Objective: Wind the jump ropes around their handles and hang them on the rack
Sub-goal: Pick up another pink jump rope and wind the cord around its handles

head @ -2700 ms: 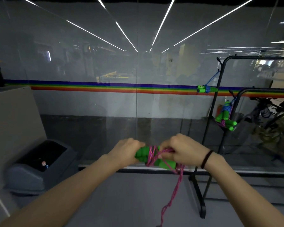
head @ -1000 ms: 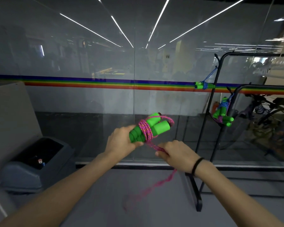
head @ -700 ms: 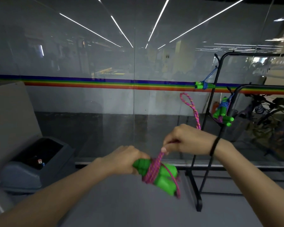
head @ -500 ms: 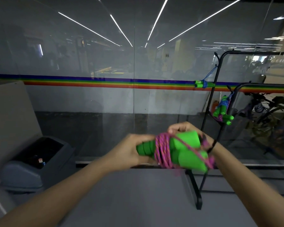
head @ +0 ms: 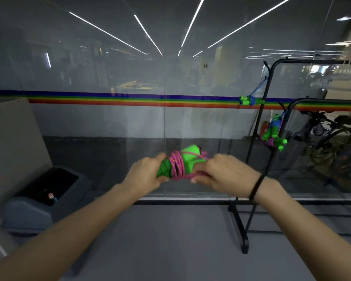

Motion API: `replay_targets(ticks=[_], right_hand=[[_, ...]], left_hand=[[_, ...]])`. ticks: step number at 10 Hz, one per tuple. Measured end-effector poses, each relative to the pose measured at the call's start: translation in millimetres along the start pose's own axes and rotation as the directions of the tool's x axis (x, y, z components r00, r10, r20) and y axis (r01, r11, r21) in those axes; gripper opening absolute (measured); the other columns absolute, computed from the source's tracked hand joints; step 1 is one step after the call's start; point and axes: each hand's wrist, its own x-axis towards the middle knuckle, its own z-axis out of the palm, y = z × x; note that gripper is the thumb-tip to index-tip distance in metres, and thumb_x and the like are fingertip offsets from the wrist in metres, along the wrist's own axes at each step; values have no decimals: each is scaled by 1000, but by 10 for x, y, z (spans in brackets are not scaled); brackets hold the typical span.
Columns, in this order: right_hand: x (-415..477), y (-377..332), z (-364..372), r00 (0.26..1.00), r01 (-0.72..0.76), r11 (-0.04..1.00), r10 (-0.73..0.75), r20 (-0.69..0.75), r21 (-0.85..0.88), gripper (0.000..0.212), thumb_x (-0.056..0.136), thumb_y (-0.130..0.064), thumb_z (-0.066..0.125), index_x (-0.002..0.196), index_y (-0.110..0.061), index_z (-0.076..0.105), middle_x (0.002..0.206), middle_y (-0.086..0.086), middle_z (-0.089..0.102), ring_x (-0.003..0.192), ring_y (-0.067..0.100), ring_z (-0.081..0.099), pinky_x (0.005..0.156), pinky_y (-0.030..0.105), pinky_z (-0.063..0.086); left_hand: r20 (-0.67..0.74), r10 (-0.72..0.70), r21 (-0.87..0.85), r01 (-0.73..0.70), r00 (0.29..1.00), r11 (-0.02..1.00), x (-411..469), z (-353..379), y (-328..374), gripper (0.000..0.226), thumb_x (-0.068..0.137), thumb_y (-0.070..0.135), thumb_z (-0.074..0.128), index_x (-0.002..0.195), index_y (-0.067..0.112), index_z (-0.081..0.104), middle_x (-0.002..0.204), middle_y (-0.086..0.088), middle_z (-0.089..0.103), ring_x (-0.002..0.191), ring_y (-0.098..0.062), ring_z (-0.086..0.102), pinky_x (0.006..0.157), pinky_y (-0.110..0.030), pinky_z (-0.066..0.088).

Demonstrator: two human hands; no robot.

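Green handles (head: 187, 160) lie sideways, tilted up-right.

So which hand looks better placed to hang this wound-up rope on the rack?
Probably the right hand: it pinches the pink braided rope and is nearer the black metal rack. The left hand grips the green foam handles.
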Motion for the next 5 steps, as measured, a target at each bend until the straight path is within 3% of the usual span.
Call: replay_targets(ticks=[1, 2, 3, 4, 5], right_hand=[[81, 124, -158, 999, 24, 998, -26, 31, 56, 26, 86, -48, 52, 96, -28, 67, 89, -5, 71, 87, 15, 63, 76, 33, 49], [185, 261, -56, 996, 10, 879, -53, 78, 476, 8, 78, -33, 69, 80, -25, 72, 73, -13, 69, 71, -1, 60, 69, 20, 46], [122, 402, 168, 993, -97, 581, 0, 120, 808, 5, 75, -26, 66, 77, -22, 69, 67, -21, 68, 66, -8, 59, 67, 6, 43], [-23, 585, 526, 997, 77, 544, -42, -64, 835, 22, 71, -41, 71, 91, -34, 73, 84, -31, 67, 73, -14, 63, 88, 6, 44], [7, 608, 728, 956, -211, 788, 290, -46, 579, 38, 95, -18, 46, 128, 1, 49, 129, 4, 56, 106, 0, 60, 89, -3, 31]], left_hand=[[177, 233, 99, -253, 956, 962, -63, -10, 110, 43, 78, 35, 67, 114, 24, 48, 105, -4, 65, 100, -28, 60, 71, -34, 44], [241, 460, 2, -475, 854, 880, -160, -60, 225, 31, 78, 37, 66, 105, 29, 54, 102, 5, 66, 97, -18, 61, 72, -31, 46], [110, 519, -363, -452, 848, 815, -292, -148, 360, 30, 74, 32, 74, 100, 23, 63, 82, 7, 67, 75, 0, 61, 65, -22, 45], [-39, 337, -664, -276, 941, 695, -305, -181, 384, 33, 65, 22, 82, 93, 13, 67, 76, 4, 65, 71, 1, 56, 65, -25, 48], [-43, 148, -807, -122, 988, 578, -325, -63, 425, 42, 58, 23, 85, 96, 14, 69, 87, -6, 72, 77, -13, 62, 76, -36, 53]])
